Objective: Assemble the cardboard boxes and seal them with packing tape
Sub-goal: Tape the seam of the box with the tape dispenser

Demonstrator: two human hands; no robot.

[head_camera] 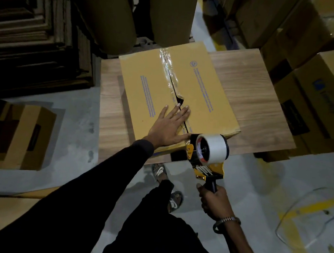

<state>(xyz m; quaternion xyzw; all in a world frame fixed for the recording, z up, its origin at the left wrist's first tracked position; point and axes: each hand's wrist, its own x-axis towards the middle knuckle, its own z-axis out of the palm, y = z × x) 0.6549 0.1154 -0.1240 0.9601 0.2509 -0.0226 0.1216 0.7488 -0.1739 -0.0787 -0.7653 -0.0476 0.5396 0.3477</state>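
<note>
Black sleeves and dark trousers fill the near edge, with a pair of sandals [167, 187] on the pale concrete floor [76, 139] below. On the near right, the right hand [214, 201], a metal bracelet [227, 221] at its wrist, curls tight around the black handle of a yellow tape dispenser [206, 158]; its fat roll of clear, glossy packing tape [214, 150] sits at the near edge of the cardboard box [151, 79]. That box, smooth mustard-yellow board with lines of blue print, lies on a wood-grain table [249, 96], closed flaps up. A shiny, wrinkled strip of tape runs along the far part of the centre seam; nearer, the seam gapes as a dark slit. The left hand [168, 126] lies flat on the near flaps, fingers straight and spread, pressing down just beside the dispenser and gripping nothing. To the left stand stacks of flattened corrugated board [30, 30] and an open carton [19, 133]; brown boxes [314, 93] crowd the right, and big paper rolls [146, 14] rise behind.
</note>
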